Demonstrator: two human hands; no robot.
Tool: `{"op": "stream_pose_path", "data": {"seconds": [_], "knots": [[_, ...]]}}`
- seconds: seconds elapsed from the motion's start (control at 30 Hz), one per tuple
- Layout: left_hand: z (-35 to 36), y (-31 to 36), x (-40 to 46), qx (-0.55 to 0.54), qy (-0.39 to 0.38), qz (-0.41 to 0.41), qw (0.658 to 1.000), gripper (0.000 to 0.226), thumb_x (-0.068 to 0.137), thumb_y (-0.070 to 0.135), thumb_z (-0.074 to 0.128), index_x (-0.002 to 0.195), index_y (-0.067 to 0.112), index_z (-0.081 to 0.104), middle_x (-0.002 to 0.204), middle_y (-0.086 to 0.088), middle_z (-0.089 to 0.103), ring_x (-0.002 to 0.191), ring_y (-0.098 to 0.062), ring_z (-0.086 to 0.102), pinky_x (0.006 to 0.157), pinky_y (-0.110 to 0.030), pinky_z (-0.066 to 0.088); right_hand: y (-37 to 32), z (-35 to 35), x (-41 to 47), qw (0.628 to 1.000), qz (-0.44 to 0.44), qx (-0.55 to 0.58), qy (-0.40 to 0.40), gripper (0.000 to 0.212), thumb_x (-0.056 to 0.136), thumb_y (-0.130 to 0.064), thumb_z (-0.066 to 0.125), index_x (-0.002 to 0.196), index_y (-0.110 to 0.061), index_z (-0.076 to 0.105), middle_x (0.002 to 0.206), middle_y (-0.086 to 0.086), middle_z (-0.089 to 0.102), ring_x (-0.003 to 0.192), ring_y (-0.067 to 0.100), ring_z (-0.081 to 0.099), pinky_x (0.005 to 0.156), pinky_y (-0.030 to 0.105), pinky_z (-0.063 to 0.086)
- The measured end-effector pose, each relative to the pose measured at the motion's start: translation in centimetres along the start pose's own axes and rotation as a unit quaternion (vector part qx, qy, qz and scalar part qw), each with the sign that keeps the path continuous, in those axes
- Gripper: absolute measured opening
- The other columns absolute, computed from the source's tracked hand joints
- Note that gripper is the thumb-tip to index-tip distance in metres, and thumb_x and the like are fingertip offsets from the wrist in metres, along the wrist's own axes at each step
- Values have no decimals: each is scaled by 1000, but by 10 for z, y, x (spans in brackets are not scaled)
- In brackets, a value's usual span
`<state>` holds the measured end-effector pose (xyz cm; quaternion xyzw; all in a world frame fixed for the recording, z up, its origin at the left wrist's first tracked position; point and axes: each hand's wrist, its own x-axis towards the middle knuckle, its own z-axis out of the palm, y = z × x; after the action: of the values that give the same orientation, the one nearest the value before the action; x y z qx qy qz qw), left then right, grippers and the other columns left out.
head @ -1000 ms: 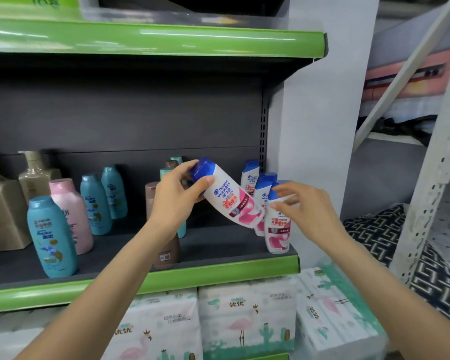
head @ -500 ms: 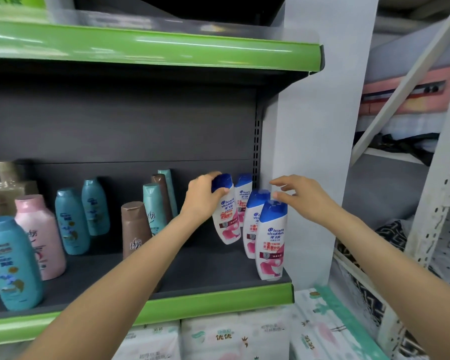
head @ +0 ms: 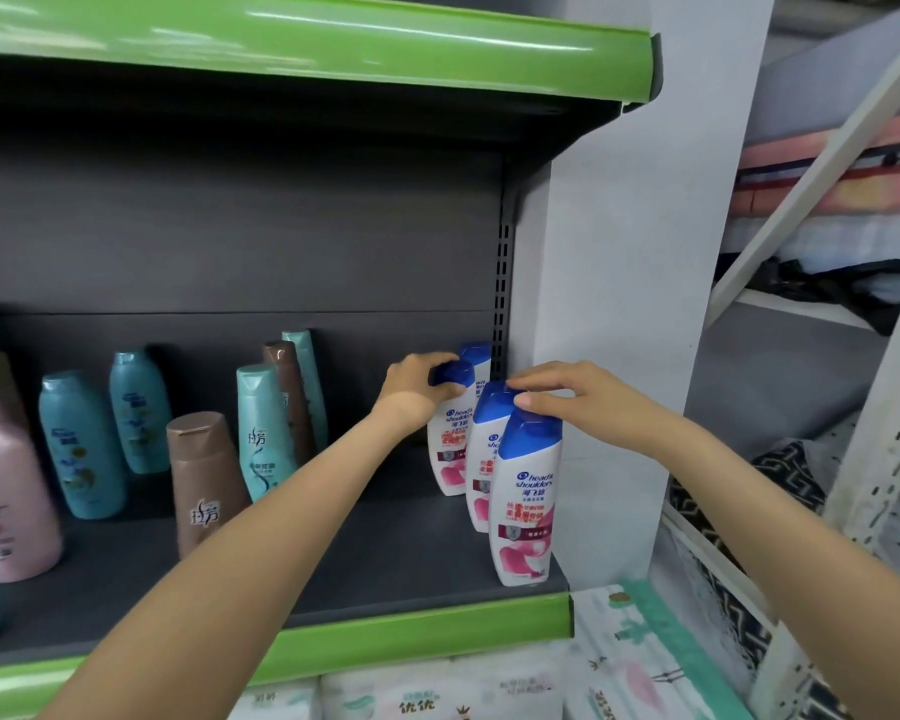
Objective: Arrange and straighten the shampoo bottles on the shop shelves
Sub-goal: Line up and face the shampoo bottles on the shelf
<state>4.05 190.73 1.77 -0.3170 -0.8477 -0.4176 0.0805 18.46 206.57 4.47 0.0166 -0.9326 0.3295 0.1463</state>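
Several white shampoo bottles with blue caps and pink labels stand in a row at the right end of the dark shelf (head: 385, 574). My left hand (head: 417, 389) grips the blue cap of an upright white bottle (head: 450, 449) in the row's rear part. My right hand (head: 567, 397) pinches the cap of the front white bottle (head: 526, 506), which stands near the shelf's front edge. A second white bottle (head: 484, 459) stands between them, and the cap of a rear one (head: 475, 353) shows behind my left hand.
Brown bottles (head: 204, 480), teal bottles (head: 261, 433) and a pink bottle (head: 6, 491) stand to the left on the same shelf. A white upright panel (head: 609, 304) closes the shelf's right end. Tissue packs (head: 437, 693) lie below the green shelf edge (head: 411, 641).
My left hand has brought the tilted white bottle upright into the row by the back. My right hand has come down onto the front bottle's cap. The camera has moved closer.
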Motion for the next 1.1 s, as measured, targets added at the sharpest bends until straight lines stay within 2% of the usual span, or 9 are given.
{"op": "stream_pose_path", "data": {"seconds": [0.17,0.27,0.37,0.53,0.73,0.87,0.97,1.03,1.1], "knots": [[6,1,9,-16,-18,12,1000,44,85,17,66,127,20,54,128,-2,57,117,-16,52,92,-23,42,5,1,0,1000,-9,16,-1,38,91,-33,58,126,-22,59,132,-13,54,116,2,49,101,26,41],[1,-2,11,-29,-60,9,998,45,86,13,64,127,25,51,128,-1,54,117,-17,51,95,-37,49,7,1,1,1000,-9,22,-4,38,90,-34,58,127,-22,59,133,-12,54,118,3,50,102,28,42],[-1,-7,11,-15,-87,4,996,50,88,9,61,130,31,46,121,1,51,111,-15,50,86,-36,53,7,0,3,1000,-14,20,-8,36,90,-33,58,125,-23,59,129,-11,56,115,5,52,96,26,45],[7,-11,7,-48,-53,8,997,50,88,7,61,130,33,49,124,-7,55,112,-22,54,82,-37,56,7,0,6,999,-30,10,8,32,90,-30,59,120,-20,63,124,-9,60,112,5,53,93,22,43],[24,-10,14,-64,-46,42,996,50,87,7,62,129,32,51,110,-9,62,101,-27,60,87,-44,54,13,-2,8,1000,-22,0,12,31,89,-33,59,119,-23,64,116,-15,59,104,-2,54,88,16,42],[25,-15,24,-65,-71,54,994,50,88,8,60,130,32,49,112,-9,61,102,-25,60,85,-42,55,16,-6,11,1000,-14,-12,13,31,89,-34,59,118,-24,65,115,-14,62,104,-3,55,88,13,41],[20,-19,32,-74,-95,57,991,44,90,23,60,131,34,48,110,-6,64,102,-19,60,87,-37,53,17,-9,19,999,-9,-13,51,28,92,-30,55,117,-23,64,113,-10,63,103,3,56,88,18,40],[19,-19,37,-89,-72,54,992,34,93,29,55,126,32,53,102,-6,68,92,-18,63,85,-34,49,17,-7,27,997,-4,-24,70,28,94,-27,54,119,-21,64,111,-9,61,101,4,56,85,16,37],[19,-19,45,-95,-13,51,994,27,95,23,51,121,24,57,102,-7,68,92,-20,63,83,-30,48,19,-2,38,997,2,-43,68,30,95,-27,53,123,-21,61,116,-6,61,105,8,55,84,14,34]]}}
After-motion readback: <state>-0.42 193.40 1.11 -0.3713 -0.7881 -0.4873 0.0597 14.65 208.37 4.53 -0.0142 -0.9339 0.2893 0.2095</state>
